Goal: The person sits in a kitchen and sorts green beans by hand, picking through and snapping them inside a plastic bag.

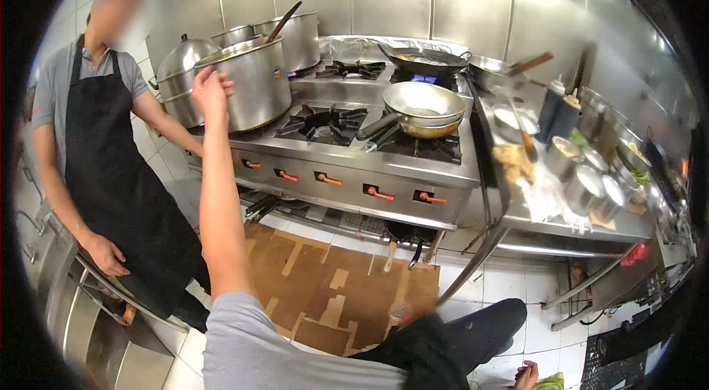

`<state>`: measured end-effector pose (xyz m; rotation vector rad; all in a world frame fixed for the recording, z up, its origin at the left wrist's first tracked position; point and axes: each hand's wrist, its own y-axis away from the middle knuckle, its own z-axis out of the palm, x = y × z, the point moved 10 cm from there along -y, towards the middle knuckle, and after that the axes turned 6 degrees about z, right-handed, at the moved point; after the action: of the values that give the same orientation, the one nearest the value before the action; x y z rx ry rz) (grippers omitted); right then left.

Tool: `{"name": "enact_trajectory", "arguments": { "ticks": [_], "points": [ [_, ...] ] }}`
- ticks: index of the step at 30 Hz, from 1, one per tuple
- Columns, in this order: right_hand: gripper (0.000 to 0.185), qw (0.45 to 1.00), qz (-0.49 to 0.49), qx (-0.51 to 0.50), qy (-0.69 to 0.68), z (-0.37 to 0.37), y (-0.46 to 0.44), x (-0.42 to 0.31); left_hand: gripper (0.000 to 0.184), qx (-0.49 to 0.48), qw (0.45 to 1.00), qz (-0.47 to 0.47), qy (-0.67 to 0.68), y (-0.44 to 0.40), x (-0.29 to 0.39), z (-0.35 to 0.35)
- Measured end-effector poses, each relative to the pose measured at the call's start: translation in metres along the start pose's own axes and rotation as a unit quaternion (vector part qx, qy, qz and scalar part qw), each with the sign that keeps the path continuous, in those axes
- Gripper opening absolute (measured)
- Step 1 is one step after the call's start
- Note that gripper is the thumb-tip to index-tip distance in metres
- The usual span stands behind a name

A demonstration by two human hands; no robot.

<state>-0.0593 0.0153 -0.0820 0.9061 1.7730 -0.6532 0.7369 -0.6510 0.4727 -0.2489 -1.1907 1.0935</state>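
My left arm reaches up and forward, and my left hand [212, 92] is raised in front of a large steel stockpot [255, 87]. Its fingers are loosely bent and apart, with nothing visible in them; whether they touch the pot I cannot tell. A wooden handle [285, 21] leans out of that pot. Low at the bottom edge is my right hand [526, 375], partly cut off, its fingers curled. Beside it lies something green [550, 381]; any hold on it is hidden.
A co-worker in a black apron [111, 139] stands at the left by the stove [340, 157]. Stacked frying pans [425, 102] sit on a front burner, a wok [425, 59] over a blue flame behind. Bottles [552, 109] and metal containers [585, 189] crowd the right-hand table. Cardboard [332, 294] covers the floor.
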Motion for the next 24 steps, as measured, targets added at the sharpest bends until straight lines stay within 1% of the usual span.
{"name": "enact_trajectory", "arguments": {
  "ticks": [1, 2, 3, 4, 5, 6, 7, 8, 9, 10, 11, 12, 13, 14, 15, 16, 17, 18, 19, 20, 21, 23, 24],
  "points": [
    [0.031, 1.0, -0.002, 0.005, 0.001, -0.001, 0.001, 0.0, 0.025, -0.058, 0.997, 0.038, 0.018, 0.026, 0.028, 0.024],
    [0.031, 1.0, 0.0, 0.017, 0.014, 0.001, 0.004, -0.011, 0.019, -0.114, 0.99, 0.073, 0.038, 0.064, 0.066, 0.052],
    [0.031, 0.999, 0.004, 0.028, 0.03, -0.002, 0.01, -0.017, 0.017, -0.171, 0.978, 0.106, 0.057, 0.111, 0.111, 0.078],
    [0.03, 0.999, 0.036, 0.032, 0.019, -0.005, 0.004, 0.0, 0.016, -0.232, 0.964, 0.118, 0.051, 0.156, 0.149, 0.103],
    [0.03, 0.999, 0.035, 0.033, 0.022, -0.007, 0.002, 0.004, 0.014, -0.307, 0.935, 0.166, 0.066, 0.201, 0.185, 0.122],
    [0.03, 0.999, 0.025, 0.025, 0.014, -0.007, 0.002, 0.005, 0.014, -0.356, 0.863, 0.358, 0.014, 0.248, 0.239, 0.135],
    [0.03, 1.0, 0.018, 0.018, 0.006, -0.007, 0.004, 0.007, 0.012, -0.352, 0.784, 0.501, 0.107, 0.291, 0.27, 0.137],
    [0.03, 0.999, 0.033, 0.022, 0.019, -0.008, 0.003, 0.014, 0.01, -0.467, 0.732, 0.495, 0.038, 0.329, 0.296, 0.151],
    [0.03, 0.999, 0.037, 0.021, 0.02, -0.011, 0.002, 0.02, 0.009, -0.511, 0.682, 0.517, 0.084, 0.36, 0.319, 0.147],
    [0.031, 0.999, 0.024, 0.02, 0.015, -0.013, 0.001, 0.022, 0.009, -0.525, 0.639, 0.533, 0.177, 0.384, 0.342, 0.139],
    [0.031, 1.0, 0.01, 0.019, 0.01, -0.012, 0.003, 0.023, 0.008, -0.511, 0.614, 0.535, 0.273, 0.397, 0.366, 0.126],
    [0.038, 0.999, -0.004, 0.038, 0.02, -0.012, 0.003, 0.013, 0.008, -0.463, 0.608, 0.535, 0.359, 0.404, 0.383, 0.114],
    [0.046, 0.998, -0.019, 0.059, 0.031, -0.014, 0.006, -0.001, 0.008, -0.406, 0.625, 0.53, 0.405, 0.406, 0.394, 0.104],
    [0.042, 0.999, -0.006, 0.033, -0.028, -0.012, 0.009, 0.006, 0.008, -0.346, 0.647, 0.522, 0.434, 0.407, 0.399, 0.097],
    [0.039, 0.996, 0.005, 0.01, -0.085, -0.012, 0.008, 0.015, 0.006, -0.327, 0.659, 0.514, 0.442, 0.41, 0.402, 0.093],
    [0.023, 0.995, 0.057, 0.056, -0.065, -0.014, 0.0, 0.033, 0.005, -0.307, 0.67, 0.505, 0.449, 0.414, 0.405, 0.09],
    [0.022, 0.988, 0.108, 0.103, -0.044, -0.017, -0.012, 0.059, 0.006, -0.3, 0.683, 0.48, 0.461, 0.413, 0.406, 0.091],
    [0.023, 0.988, 0.097, 0.106, -0.054, -0.02, -0.017, 0.078, 0.007, -0.295, 0.689, 0.466, 0.47, 0.412, 0.406, 0.092],
    [0.022, 0.991, 0.079, 0.105, -0.029, -0.018, -0.013, 0.057, 0.008, -0.29, 0.694, 0.452, 0.48, 0.412, 0.406, 0.094],
    [0.022, 0.99, 0.088, 0.094, -0.052, -0.016, -0.009, 0.041, 0.011, -0.26, 0.695, 0.476, 0.472, 0.41, 0.404, 0.09],
    [0.022, 0.989, 0.095, 0.082, -0.076, -0.008, -0.003, 0.008, 0.012, -0.327, 0.647, 0.546, 0.42, 0.411, 0.406, 0.088],
    [0.022, 0.989, 0.105, 0.091, -0.054, 0.0, -0.001, -0.004, 0.03, -0.456, 0.512, 0.659, 0.31, 0.416, 0.393, 0.082],
    [0.023, 0.988, 0.117, 0.095, -0.03, -0.005, 0.001, -0.003, 0.031, -0.503, 0.471, 0.641, 0.338, 0.418, 0.389, 0.078]
  ]
}}
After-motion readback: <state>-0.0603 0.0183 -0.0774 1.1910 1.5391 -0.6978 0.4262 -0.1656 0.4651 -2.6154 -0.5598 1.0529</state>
